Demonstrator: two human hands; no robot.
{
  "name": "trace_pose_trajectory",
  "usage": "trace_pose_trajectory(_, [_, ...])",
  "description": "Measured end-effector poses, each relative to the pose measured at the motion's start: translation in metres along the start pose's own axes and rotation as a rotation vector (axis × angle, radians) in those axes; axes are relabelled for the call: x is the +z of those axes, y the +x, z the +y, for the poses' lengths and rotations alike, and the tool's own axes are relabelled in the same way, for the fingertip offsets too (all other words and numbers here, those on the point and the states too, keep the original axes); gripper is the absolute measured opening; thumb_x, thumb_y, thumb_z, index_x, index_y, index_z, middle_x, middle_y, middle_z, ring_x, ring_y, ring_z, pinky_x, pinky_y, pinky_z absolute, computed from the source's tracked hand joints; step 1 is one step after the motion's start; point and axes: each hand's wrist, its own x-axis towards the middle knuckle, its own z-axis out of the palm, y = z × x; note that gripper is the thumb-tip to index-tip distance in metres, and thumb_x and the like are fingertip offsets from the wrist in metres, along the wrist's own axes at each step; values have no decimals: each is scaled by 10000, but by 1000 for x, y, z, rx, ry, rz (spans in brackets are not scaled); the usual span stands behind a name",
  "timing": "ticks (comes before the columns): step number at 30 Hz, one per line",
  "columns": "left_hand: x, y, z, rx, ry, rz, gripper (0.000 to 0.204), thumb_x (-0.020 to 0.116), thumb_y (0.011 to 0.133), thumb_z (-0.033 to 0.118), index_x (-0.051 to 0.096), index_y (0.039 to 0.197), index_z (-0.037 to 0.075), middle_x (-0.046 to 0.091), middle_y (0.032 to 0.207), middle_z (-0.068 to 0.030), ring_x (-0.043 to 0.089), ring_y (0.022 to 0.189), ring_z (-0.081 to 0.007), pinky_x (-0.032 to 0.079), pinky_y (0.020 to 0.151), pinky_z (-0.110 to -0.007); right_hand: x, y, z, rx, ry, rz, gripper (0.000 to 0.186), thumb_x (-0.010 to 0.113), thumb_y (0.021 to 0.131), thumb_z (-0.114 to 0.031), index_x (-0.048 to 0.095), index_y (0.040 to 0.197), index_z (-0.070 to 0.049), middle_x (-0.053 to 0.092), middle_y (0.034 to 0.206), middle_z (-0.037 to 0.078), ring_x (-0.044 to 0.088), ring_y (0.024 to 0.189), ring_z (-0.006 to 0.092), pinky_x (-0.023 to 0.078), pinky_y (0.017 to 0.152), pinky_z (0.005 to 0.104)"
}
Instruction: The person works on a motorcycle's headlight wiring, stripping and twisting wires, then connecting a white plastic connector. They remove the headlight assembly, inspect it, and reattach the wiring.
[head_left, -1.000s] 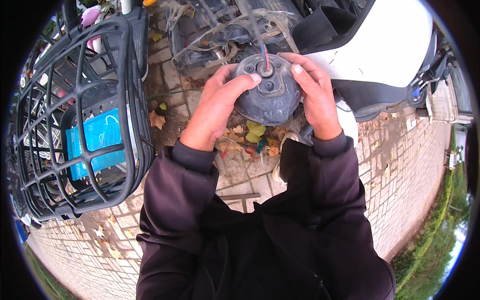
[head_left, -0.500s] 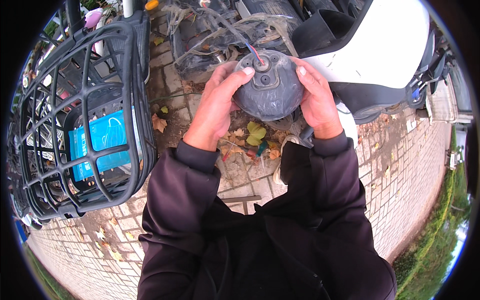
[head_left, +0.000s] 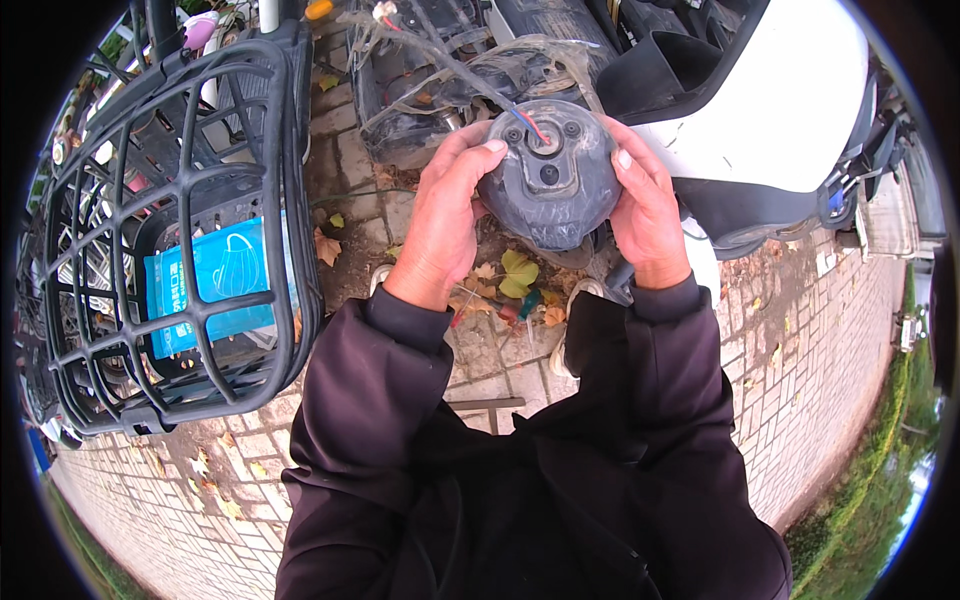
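Observation:
A scuffed, dark grey rounded housing (head_left: pixel 548 205) is held between both hands at the upper middle, its back face with three bolt holes upward. My left hand (head_left: pixel 445 215) grips its left side, thumb on the top edge; my right hand (head_left: pixel 648 205) grips its right side. A grey cable (head_left: pixel 470 78) leaves red and blue wires at the housing's centre and slants up-left toward a small white connector (head_left: pixel 384 12). Behind the housing lie dusty parts with torn clear plastic (head_left: pixel 400 100) about them.
A white scooter panel (head_left: pixel 780 90) stands at the right. A black basket (head_left: pixel 185 180) with a blue mask packet (head_left: pixel 210 285) in it is at the left. Brick paving (head_left: pixel 780 380) with dry leaves and the person's shoes (head_left: pixel 565 355) are below.
The housing has shifted slightly right with both hands still on it. The cable, earlier upright, now slants up-left, and its white connector shows at the top.

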Motion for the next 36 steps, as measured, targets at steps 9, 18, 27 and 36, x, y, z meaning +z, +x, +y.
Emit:
trace_pose_trajectory(9, [-3, 2, -2, 18, 0, -30, 528, 598, 987, 284, 531, 1430, 5, 638, 1277, -76, 594, 1179, -177, 473, 997, -380, 0, -1, 1, -54, -39, -13, 547, 682, 992, -241, 538, 1437, 43, 651, 1351, 106, 596, 1250, 184, 434, 1101, 325])
trace_pose_trajectory(18, [2, -4, 5, -20, 151, -51, 619, 616, 1005, 345, 470, 1528, 48, 611, 1361, -107, 602, 1226, -222, 554, 957, -432, 0, 6, 6, 66, 22, 181, 489, 535, 1098, -339, 584, 1379, 59, 679, 1301, 124, 644, 1172, 178, 491, 1029, 308])
trace_pose_trajectory(27, [-3, -1, 14, -14, 237, -16, 678, 698, 971, 458, 563, 1428, -24, 699, 1171, -127, 705, 937, -157, 588, 664, -303, -7, 0, 7, 109, -57, 65, 553, 505, 1109, -404, 546, 1399, 65, 674, 1284, 123, 668, 1084, 163, 525, 960, 314])
trace_pose_trajectory(36, [-15, 13, 15, -162, 95, 8, 645, 475, 1048, 605, 613, 1295, 26, 745, 1007, -138, 729, 695, -208, 569, 498, -270, -6, -7, 1, -6, -103, -96, 749, 664, 1020, -399, 399, 1529, 81, 670, 1292, 152, 684, 1161, 228, 588, 914, 357])
